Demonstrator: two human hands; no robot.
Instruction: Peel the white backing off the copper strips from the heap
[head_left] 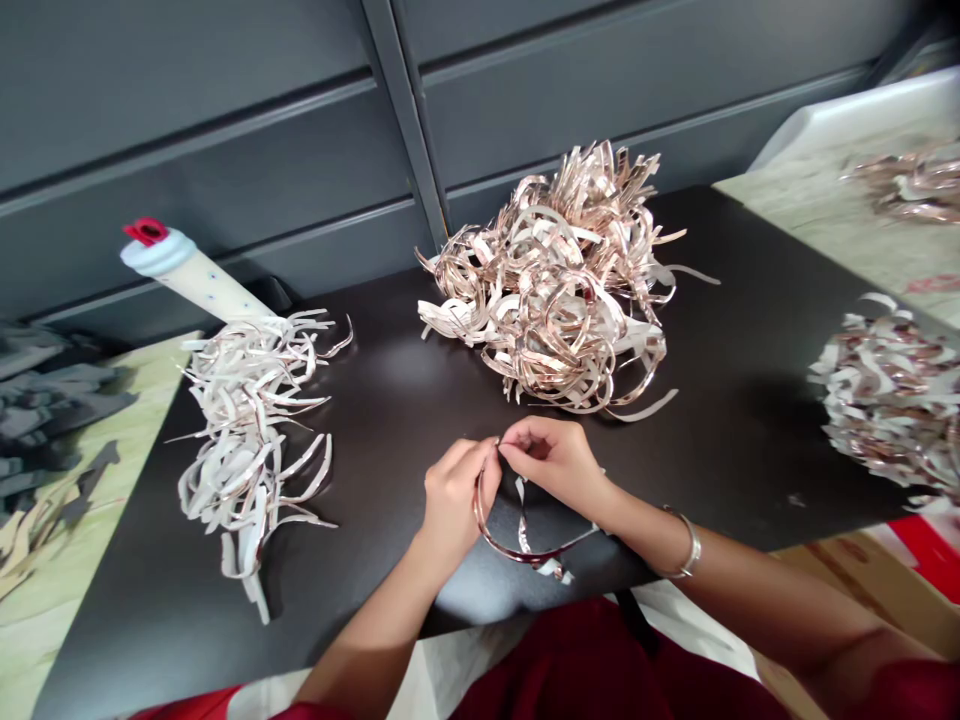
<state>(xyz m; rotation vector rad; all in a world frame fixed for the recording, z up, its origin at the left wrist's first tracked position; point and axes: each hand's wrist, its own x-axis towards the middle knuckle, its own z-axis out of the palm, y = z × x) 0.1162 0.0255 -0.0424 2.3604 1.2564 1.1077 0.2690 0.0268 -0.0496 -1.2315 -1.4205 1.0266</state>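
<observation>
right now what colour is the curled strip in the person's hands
The strip is shiny rose-gold, with white showing near its end; the head view shows it best.

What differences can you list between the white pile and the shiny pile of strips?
The white pile is dull and pale, while the shiny pile is metallic pink-gold. The white pile spreads long and loose; the shiny pile forms a rounder, taller tangle. Both are curled thin strips on the dark table.

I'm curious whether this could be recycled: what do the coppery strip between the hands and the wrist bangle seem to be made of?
The coppery strip looks like thin metallised foil or film on a white, paper-like backing: one face is mirror-bright pink-gold, and matt white shows where it twists. The bangle looks like polished silver-toned metal, judging by its bright highlights, though the exact metal can't be told.
</observation>
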